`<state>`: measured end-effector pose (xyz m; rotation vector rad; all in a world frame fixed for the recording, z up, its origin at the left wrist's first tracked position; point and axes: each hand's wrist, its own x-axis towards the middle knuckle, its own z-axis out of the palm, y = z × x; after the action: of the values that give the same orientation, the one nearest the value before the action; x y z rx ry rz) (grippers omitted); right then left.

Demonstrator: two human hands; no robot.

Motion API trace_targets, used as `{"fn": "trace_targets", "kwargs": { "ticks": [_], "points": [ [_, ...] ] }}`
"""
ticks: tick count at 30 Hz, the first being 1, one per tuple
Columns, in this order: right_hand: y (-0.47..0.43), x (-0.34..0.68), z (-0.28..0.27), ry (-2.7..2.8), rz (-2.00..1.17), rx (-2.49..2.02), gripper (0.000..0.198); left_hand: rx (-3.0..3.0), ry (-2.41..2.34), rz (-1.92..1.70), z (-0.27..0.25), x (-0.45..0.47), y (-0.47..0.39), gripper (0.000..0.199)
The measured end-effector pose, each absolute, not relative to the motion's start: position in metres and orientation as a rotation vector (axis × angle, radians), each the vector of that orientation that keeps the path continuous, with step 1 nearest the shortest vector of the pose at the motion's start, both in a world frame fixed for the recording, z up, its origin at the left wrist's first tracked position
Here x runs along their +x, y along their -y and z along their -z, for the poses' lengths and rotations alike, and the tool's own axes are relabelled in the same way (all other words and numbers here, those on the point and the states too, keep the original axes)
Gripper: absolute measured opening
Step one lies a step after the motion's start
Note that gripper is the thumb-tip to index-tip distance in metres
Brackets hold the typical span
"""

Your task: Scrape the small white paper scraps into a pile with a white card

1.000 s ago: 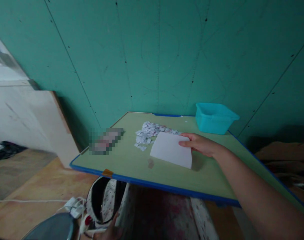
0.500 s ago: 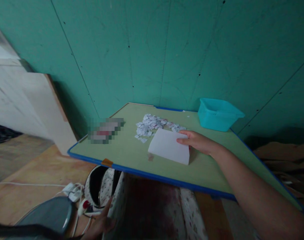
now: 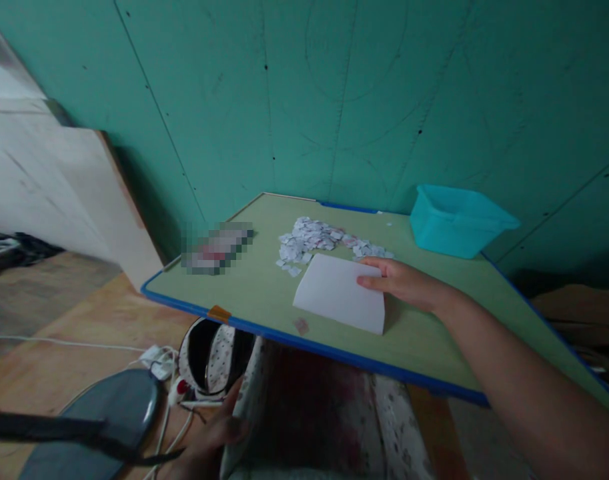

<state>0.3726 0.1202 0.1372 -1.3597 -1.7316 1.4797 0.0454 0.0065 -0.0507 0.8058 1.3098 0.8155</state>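
Note:
My right hand (image 3: 399, 283) grips a white sheet of paper or thin card (image 3: 341, 293), thumb on top and fingers partly hidden beneath, low over the pale green tabletop (image 3: 224, 280). Just beyond the sheet lies a pile of small white paper scraps (image 3: 309, 237). One pinkish scrap (image 3: 301, 325) rests between the sheet and the table's blue front edge. Below that edge, my left hand (image 3: 221, 427) is closed on the left wall of a spotted white container (image 3: 247, 407) with a dark, reddish inside. Some of its fingers are out of sight.
A turquoise plastic basin (image 3: 454, 223) stands at the table's back right. At the left lies a pixelated flat item (image 3: 217, 250). On the floor are a round spotted case (image 3: 219, 360), white cables with a plug (image 3: 159, 360), and a grey stool top (image 3: 99, 420). A green wall (image 3: 224, 100) rises behind.
The view has shifted slightly. My right hand has drawn the sheet a little toward the front edge, and the pinkish scrap lies nearer that edge. My left hand still holds the container.

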Motion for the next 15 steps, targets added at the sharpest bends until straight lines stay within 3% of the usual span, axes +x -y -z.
{"fn": "trace_targets", "kwargs": {
  "ticks": [6, 10, 15],
  "points": [
    [-0.119, 0.367, -0.131, 1.891, -1.435, -1.306, 0.033, 0.628, -1.238, -0.845, 0.007, 0.066, 0.006, 0.076],
    [-0.118, 0.364, -0.131, 1.889, -1.434, -1.296, 0.032, 0.314, -1.064, -0.921, -0.028, 0.074, 0.019, 0.078],
    [-0.115, 0.362, -0.132, 1.868, -1.470, -1.261, 0.030, 0.229, -1.089, -0.904, -0.016, 0.067, 0.020, 0.088]
  ]
}}
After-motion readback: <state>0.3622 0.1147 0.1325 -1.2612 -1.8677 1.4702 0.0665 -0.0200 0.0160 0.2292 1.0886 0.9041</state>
